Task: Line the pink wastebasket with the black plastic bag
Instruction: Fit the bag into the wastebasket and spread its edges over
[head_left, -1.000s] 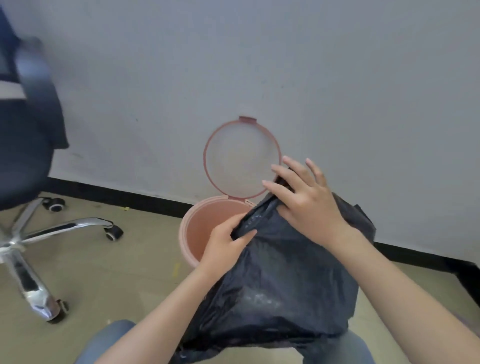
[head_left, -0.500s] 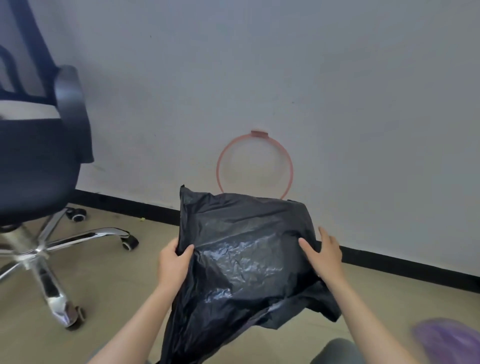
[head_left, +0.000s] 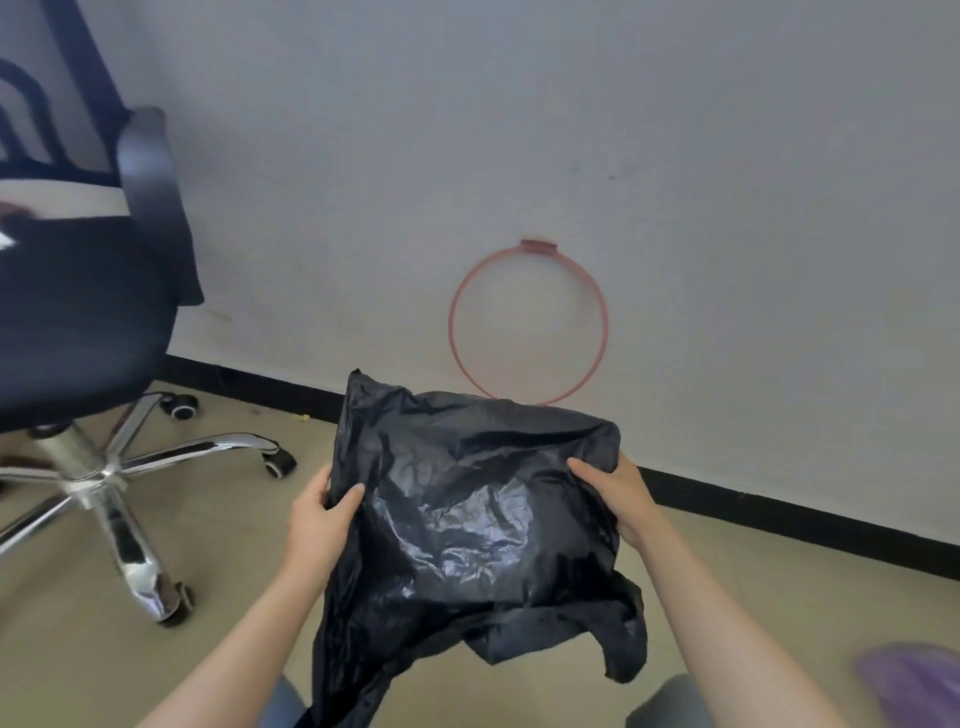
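Note:
I hold the black plastic bag (head_left: 467, 509) spread out in front of me, crinkled and shiny. My left hand (head_left: 319, 512) grips its left edge and my right hand (head_left: 621, 491) grips its right edge. Behind the bag, the pink ring lid (head_left: 451, 332) of the wastebasket stands upright against the white wall. The body of the pink wastebasket is hidden behind the bag.
A black office chair (head_left: 78, 322) with a chrome star base (head_left: 111, 483) and castors stands at the left. A black skirting board (head_left: 779, 506) runs along the wall's foot. Something blurred and purple (head_left: 914, 680) lies at the bottom right. My knees show at the bottom edge.
The bag came up off the wastebasket's mouth and got spread wide. My hands shifted from its top to its two side edges. The view tilted up and the wastebasket's body went out of sight.

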